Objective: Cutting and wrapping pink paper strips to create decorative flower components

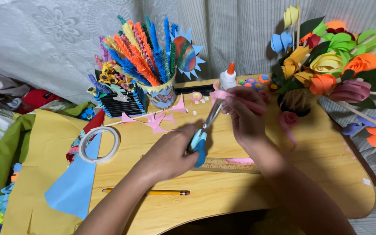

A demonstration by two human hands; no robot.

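pink paper (223,95) half hidden by right hand (244,115), scissors (205,130) cutting.

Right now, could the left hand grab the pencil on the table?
Probably yes, but not freely. The pencil lies bare on the table just below the left hand, with nothing between them. That hand, though, is busy gripping the scissors, so it would need to let go first.
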